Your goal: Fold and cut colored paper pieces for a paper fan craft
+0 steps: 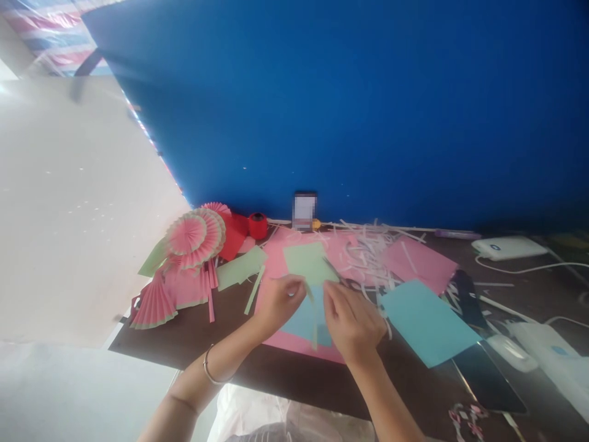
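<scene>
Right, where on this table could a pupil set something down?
Bare tabletop shows between the front pink fan and loose green strip, and between the right forearm and blue sheet. It's crowded behind the right hand, with white paper strips, and back left, with round fans.

no lettering or number is showing legibly anywhere. the white device [515, 247] is bearing a small dark oval mark [495, 248], too tiny to make out, and the small panel [304, 210] is appearing only as coarse blocks.
</scene>
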